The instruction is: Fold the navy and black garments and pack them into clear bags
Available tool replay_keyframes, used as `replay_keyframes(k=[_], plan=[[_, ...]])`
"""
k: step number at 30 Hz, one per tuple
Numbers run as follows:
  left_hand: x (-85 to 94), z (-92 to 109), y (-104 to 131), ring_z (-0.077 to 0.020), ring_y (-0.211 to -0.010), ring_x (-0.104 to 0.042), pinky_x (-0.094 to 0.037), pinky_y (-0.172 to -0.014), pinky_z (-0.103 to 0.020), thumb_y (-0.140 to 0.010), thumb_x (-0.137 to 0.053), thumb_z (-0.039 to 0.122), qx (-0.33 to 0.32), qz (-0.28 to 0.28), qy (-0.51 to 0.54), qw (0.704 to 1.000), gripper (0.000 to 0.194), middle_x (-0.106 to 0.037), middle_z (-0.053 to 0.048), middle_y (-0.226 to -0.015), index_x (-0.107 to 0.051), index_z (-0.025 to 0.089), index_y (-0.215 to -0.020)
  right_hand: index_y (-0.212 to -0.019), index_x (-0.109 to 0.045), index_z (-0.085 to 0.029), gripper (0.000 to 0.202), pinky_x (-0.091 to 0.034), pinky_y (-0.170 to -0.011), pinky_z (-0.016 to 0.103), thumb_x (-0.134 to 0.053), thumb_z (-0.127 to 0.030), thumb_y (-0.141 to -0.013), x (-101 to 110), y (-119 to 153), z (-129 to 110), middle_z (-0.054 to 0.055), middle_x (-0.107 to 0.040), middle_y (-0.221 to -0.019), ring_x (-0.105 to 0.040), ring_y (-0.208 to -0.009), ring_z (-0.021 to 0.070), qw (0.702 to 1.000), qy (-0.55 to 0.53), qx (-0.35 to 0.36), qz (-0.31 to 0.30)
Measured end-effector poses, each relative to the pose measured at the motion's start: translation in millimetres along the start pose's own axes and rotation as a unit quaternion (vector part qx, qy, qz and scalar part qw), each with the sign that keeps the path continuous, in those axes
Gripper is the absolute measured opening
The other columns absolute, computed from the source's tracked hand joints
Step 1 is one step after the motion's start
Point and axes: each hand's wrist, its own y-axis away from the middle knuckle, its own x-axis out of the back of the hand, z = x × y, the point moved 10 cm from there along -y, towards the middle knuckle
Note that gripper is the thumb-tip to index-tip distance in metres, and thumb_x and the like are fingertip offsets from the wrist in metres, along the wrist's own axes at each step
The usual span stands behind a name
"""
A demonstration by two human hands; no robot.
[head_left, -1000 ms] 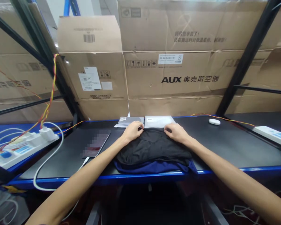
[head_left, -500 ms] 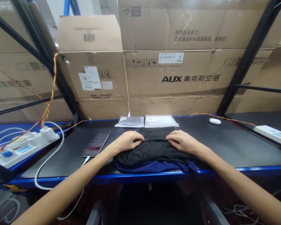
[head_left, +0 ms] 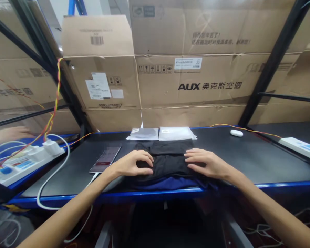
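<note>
Left hand [head_left: 136,163] and right hand [head_left: 209,163], fingers loosely parted, over soft black cloth [head_left: 170,166], rumpled navy fabric [head_left: 167,183] along its near edge.

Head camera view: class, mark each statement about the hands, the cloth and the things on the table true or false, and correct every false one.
1. The left hand is clenched in a tight fist. False: the left hand is open, its thumb apart from its fingers.
2. The right hand is at the right side of the black cloth. True.
3. The smartphone lies to the right of the black cloth. False: the smartphone lies to its left.
4. Dark blue cloth shows along the near edge of the black cloth. True.
5. The greyish packet lies on top of the white packet. False: they lie side by side.
</note>
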Motion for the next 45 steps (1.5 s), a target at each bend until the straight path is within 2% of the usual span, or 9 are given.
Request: replay_keyframes(k=[5, 12, 18, 23, 27, 32, 39, 42, 45], plan=[[-2.6, -7, 21, -0.0258, -0.122, -0.061, -0.044, -0.105, -0.035, -0.069, -0.084, 0.049, 0.055, -0.048, 0.042, 0.996, 0.047, -0.062, -0.006, -0.136, -0.075, 0.028, -0.110, -0.104, -0.077, -0.027, 0.021, -0.055, -0.095, 0.037, -0.067, -0.039, -0.089, -9, 13, -11, 0.005, -0.075, -0.113, -0.068, -0.110, 0.0231, 0.997, -0.042, -0.005, -0.061], [2.7, -1, 26, -0.0224, -0.111, -0.068, -0.047, -0.099, -0.029, -0.084, -0.071, 0.040, 0.064, -0.044, 0.049, 0.996, 0.017, -0.068, -0.005, -0.128, -0.080, 0.027, -0.090, -0.105, -0.075, -0.025, 0.022, -0.056, -0.091, 0.032, -0.059, -0.035, -0.094, -3, 16, 0, 0.003, -0.077, -0.107, -0.071, -0.101, 0.0211, 0.995, -0.079, -0.054, -0.020], [3.5, 8, 29, -0.0222, -0.113, -0.065, -0.046, -0.101, -0.030, -0.080, -0.074, 0.042, 0.057, -0.056, 0.051, 0.996, 0.021, -0.066, -0.005, -0.130, -0.078, 0.026, -0.095, -0.099, -0.075, -0.026, 0.028, -0.058, -0.079, 0.033, -0.053, -0.043, -0.095, 6, 14, 14, 0.001, -0.078, -0.096, -0.073, -0.086, 0.0232, 0.988, -0.064, -0.141, 0.016], [24.6, -11, 23, -0.0168, -0.084, -0.066, -0.050, -0.078, -0.025, -0.094, -0.053, 0.043, 0.134, 0.026, 0.031, 0.990, 0.030, -0.073, -0.003, -0.096, -0.072, 0.019, -0.093, -0.097, -0.073, -0.024, 0.029, -0.056, -0.079, 0.033, -0.052, -0.044, -0.095, 11, 4, 25, 0.003, -0.077, -0.096, -0.072, -0.087, 0.0240, 0.984, -0.061, -0.159, 0.048], [40.5, -43, 14, -0.0150, -0.067, -0.059, -0.042, -0.062, -0.024, -0.095, -0.046, 0.044, 0.217, 0.114, -0.084, 0.966, 0.034, -0.067, 0.001, -0.074, -0.068, 0.020, -0.092, -0.098, -0.070, -0.024, 0.024, -0.054, -0.082, 0.034, -0.053, -0.040, -0.093, 9, -11, 38, 0.003, -0.076, -0.097, -0.071, -0.089, 0.0238, 0.985, -0.048, -0.159, 0.049], [26.2, -77, 7, -0.0196, -0.077, -0.066, -0.040, -0.063, -0.025, -0.091, -0.052, 0.043, 0.277, 0.081, -0.193, 0.938, 0.027, -0.073, -0.001, -0.084, -0.071, 0.025, -0.097, -0.099, -0.068, -0.023, 0.018, -0.053, -0.083, 0.036, -0.055, -0.032, -0.092, -11, -22, 48, 0.005, -0.075, -0.098, -0.070, -0.089, 0.0242, 0.988, 0.029, -0.153, -0.010], [32.3, -74, 20, -0.0222, -0.088, -0.065, -0.045, -0.072, -0.028, -0.091, -0.050, 0.052, 0.294, 0.078, -0.249, 0.919, 0.035, -0.071, -0.005, -0.095, -0.067, 0.023, -0.099, -0.103, -0.072, -0.023, 0.024, -0.052, -0.076, 0.035, -0.051, -0.032, -0.096, -12, -17, 38, 0.008, -0.067, -0.091, -0.064, -0.087, 0.0240, 0.976, 0.179, -0.120, -0.040], [43.7, -74, 39, -0.0289, -0.096, -0.066, -0.048, -0.080, -0.034, -0.086, -0.049, 0.067, 0.365, 0.078, -0.287, 0.882, 0.055, -0.070, -0.013, -0.103, -0.065, 0.019, -0.106, -0.100, -0.073, -0.020, 0.020, -0.051, -0.077, 0.040, -0.057, -0.030, -0.093, -6, -23, 24, 0.011, -0.063, -0.092, -0.061, -0.090, 0.0281, 0.962, 0.250, -0.099, -0.042], [50.6, -79, 60, -0.0349, -0.089, -0.068, -0.050, -0.078, -0.040, -0.081, -0.041, 0.082, 0.444, 0.047, -0.298, 0.844, 0.072, -0.071, -0.018, -0.090, -0.067, 0.016, -0.093, -0.109, -0.072, -0.019, 0.023, -0.051, -0.085, 0.045, -0.057, -0.029, -0.093, -5, -37, 5, 0.014, -0.064, -0.106, -0.060, -0.100, 0.0308, 0.968, 0.240, -0.072, -0.024]])
